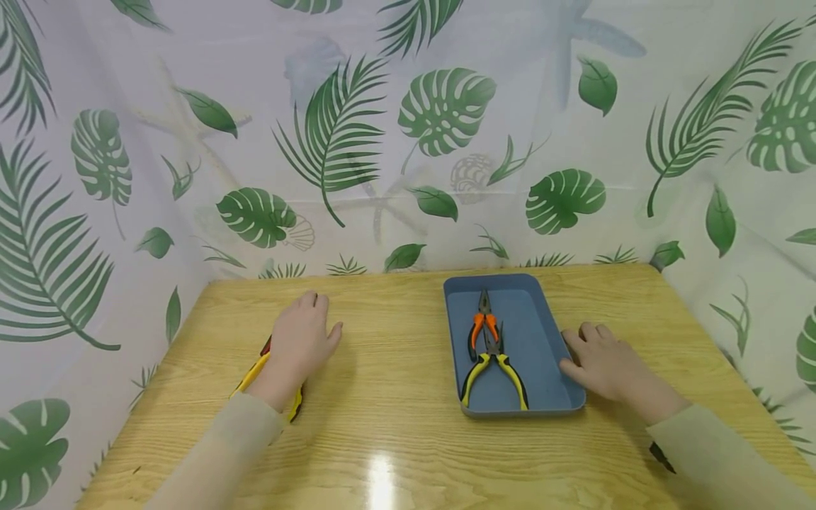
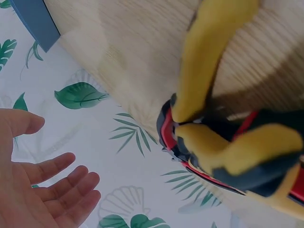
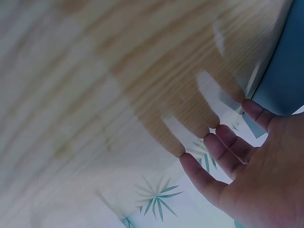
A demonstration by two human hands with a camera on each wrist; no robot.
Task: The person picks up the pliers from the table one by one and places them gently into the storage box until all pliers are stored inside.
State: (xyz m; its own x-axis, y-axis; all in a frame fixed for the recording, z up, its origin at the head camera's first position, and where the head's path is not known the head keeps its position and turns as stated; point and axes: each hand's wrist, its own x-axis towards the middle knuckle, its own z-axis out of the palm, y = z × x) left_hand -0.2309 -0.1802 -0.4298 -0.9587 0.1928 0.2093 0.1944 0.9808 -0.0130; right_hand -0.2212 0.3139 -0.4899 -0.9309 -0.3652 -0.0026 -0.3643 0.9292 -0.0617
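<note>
At the left of a wood-grain table [image 1: 389, 368], a yellow-handled tool [image 1: 251, 375] with black and red parts is partly covered by the left hand [image 1: 298, 336] and forearm. Nothing is grasped by this hand; its fingers are loosely extended beyond the tool. Right of the table's middle, a shallow blue tray [image 1: 542, 319] is placed. Inside it, toward its left side, orange-handled pliers [image 1: 486, 319] are laid nearer the back, and yellow-and-black pliers [image 1: 493, 349] nearer the front, with handles spread and nose pointed toward the orange pair. Just beside the tray's right wall, the right hand [image 1: 602, 361] is positioned, released, with fingers slightly bent; whether the wall is touched cannot be told. Farther right, a dark object [image 1: 661, 457] is mostly hidden by the sleeve.
</note>
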